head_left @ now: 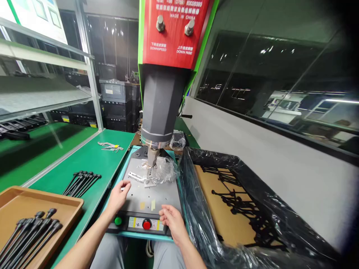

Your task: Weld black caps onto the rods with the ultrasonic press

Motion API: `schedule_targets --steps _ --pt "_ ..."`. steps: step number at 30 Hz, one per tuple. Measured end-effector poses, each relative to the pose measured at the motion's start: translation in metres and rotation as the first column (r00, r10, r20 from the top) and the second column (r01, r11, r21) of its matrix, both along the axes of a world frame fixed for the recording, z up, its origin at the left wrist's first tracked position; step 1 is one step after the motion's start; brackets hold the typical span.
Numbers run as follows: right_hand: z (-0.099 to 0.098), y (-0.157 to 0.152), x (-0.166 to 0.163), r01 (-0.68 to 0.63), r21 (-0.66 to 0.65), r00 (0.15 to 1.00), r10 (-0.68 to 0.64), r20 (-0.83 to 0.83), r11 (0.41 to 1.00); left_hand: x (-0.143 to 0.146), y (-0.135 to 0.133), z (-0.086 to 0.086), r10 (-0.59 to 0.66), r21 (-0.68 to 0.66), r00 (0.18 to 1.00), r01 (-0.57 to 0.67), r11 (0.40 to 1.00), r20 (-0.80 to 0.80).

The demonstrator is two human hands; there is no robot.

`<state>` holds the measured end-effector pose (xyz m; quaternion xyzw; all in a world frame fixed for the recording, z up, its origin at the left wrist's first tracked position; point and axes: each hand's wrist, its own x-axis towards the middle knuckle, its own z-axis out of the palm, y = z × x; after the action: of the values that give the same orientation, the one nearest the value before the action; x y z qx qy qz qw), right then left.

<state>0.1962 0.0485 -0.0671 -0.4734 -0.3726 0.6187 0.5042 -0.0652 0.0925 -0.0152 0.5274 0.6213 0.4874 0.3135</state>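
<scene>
My left hand point(119, 195) is over the left edge of the grey machine plate point(136, 200), its fingers loosely curled with nothing seen in them. At the plate's front right corner my right hand point(172, 220) hovers with fingers bent and slightly apart, nothing visible in it. Between and beyond my hands, the metal horn point(152, 157) of the press points down at a small metal fixture point(150, 183). Crumpled clear plastic film point(166, 170) lies around the fixture. A red button point(146, 224) and a green button point(118, 220) are on the front panel.
On the left, a brown tray point(71, 201) holds several black rods point(33, 231); more rods point(82, 183) lie on the green table point(112, 164) behind it, near pliers point(109, 146). A plastic-lined box point(198, 209) with black parts point(244, 207) stands right. The red press head point(171, 41) rises ahead.
</scene>
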Motion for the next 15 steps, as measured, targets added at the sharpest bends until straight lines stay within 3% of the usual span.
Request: schedule_targets --steps 4,7,15 --pt "0.002 0.026 -0.012 0.0 -0.025 0.999 -0.002 -0.052 1.0 0.002 0.046 0.001 0.037 0.024 0.996 -0.035 0.999 -0.078" --pt "0.001 0.047 -0.021 0.034 -0.077 0.993 -0.043 -0.106 0.996 0.007 0.069 -0.001 -0.03 -0.033 0.998 0.032 0.999 0.047" --pt "-0.013 0.088 -0.043 0.014 -0.178 0.99 -0.038 -0.135 0.984 0.023 0.068 0.004 -0.153 -0.102 0.936 0.194 0.976 0.316"
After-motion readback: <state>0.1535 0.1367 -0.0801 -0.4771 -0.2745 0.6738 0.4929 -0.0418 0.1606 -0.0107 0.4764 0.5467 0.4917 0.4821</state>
